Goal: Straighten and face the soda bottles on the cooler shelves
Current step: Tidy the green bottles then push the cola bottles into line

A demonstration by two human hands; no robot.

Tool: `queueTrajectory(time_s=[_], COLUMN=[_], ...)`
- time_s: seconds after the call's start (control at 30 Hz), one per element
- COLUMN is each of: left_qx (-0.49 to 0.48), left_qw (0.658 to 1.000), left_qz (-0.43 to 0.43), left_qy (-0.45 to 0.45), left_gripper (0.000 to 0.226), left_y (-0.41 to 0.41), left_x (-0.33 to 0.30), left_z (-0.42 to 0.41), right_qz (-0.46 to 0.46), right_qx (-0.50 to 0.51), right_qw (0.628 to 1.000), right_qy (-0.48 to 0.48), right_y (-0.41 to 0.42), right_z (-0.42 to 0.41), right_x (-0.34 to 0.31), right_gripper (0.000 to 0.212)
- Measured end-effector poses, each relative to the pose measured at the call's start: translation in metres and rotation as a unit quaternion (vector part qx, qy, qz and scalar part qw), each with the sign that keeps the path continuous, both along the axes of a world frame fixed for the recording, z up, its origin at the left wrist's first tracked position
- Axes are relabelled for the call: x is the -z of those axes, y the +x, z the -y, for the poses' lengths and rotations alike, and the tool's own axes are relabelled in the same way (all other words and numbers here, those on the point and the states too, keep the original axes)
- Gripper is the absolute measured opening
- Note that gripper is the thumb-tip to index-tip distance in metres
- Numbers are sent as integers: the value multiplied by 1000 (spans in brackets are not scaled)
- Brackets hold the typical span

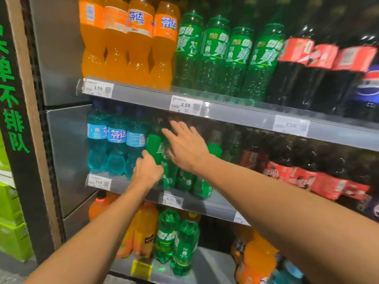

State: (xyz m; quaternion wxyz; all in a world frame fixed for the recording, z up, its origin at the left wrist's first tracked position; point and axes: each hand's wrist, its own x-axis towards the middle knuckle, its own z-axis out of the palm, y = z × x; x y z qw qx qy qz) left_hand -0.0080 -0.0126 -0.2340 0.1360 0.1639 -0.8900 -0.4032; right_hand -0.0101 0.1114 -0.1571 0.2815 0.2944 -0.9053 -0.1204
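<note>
Both my hands reach into the middle cooler shelf (205,203). My left hand (146,173) has its fingers curled against the lower body of a green soda bottle (153,147) that stands next to the blue bottles (117,144). My right hand (184,146) hovers with fingers spread in front of the green bottles (184,181), palm toward them, gripping nothing. The row of green bottles behind my hands is partly hidden. The top shelf carries orange bottles (127,39), green bottles (225,56) and dark cola bottles (320,78).
Red-labelled cola bottles (303,177) fill the right of the middle shelf. The bottom shelf holds orange (143,232) and green bottles (176,240). Price tags (185,105) line the shelf edges. The cooler's grey side wall (67,150) and green boxes (12,222) are on the left.
</note>
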Motion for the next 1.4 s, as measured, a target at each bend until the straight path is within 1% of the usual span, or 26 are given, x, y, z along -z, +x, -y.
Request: queueTrajectory(time_s=[0.07,0.13,0.23,0.3,0.37,0.4,0.5,0.57,0.63,0.7,0.73,0.8,0.9,0.97,1.07,1.2,1.27,1.33,1.4], left_qx=[11,27,46,61,78,85,95,103,112,133,150,190,232,250,271,287,286,267,232], left_qw=[998,995,993,992,988,986,976,971,969,966,961,950,942,940,937,942,945,955,969], left_qz=[-29,-45,-21,-8,-22,-35,-61,-54,-31,-16,-9,15,73,97,121,106,81,52,34], left_qy=[-48,-87,-103,-106,-128,-141,-185,-209,-219,-223,-232,-247,-230,-209,-184,-140,-134,-116,-80], left_gripper=[75,83,88,88,84,82,78,73,59,43,40,46,52,52,49,54,69,85,89], left_y=[6,14,26,39,53,61,85,98,110,116,121,128,137,136,126,108,95,86,76], left_x=[-13,-31,-57,-72,-89,-99,-133,-156,-172,-178,-176,-163,-120,-91,-60,-43,-35,-30,-30], left_z=[-15,-32,-54,-70,-84,-90,-109,-119,-124,-128,-132,-146,-178,-201,-237,-269,-290,-308,-319], right_qz=[8,25,54,72,83,90,122,136,147,173,194,242,292,312,322,324,311,294,257], right_qx=[11,17,21,43,65,72,89,103,114,125,131,156,204,226,252,265,274,278,269], right_qw=[1000,999,998,996,994,993,977,966,960,956,952,938,918,905,883,862,857,851,844], right_qy=[8,18,16,13,-4,-28,-148,-196,-210,-201,-196,-192,-177,-182,-229,-287,-307,-334,-387], right_y=[6,16,33,48,63,72,93,102,109,117,122,133,150,158,162,156,148,141,136], right_z=[-14,-34,-68,-92,-113,-122,-142,-152,-162,-173,-180,-197,-232,-259,-299,-329,-345,-353,-356], right_x=[1,1,-3,-9,-16,-20,-36,-47,-58,-67,-67,-57,-18,13,45,66,76,83,84], right_gripper=[68,67,65,70,75,76,78,78,77,71,67,56,49,51,55,61,62,67,71])
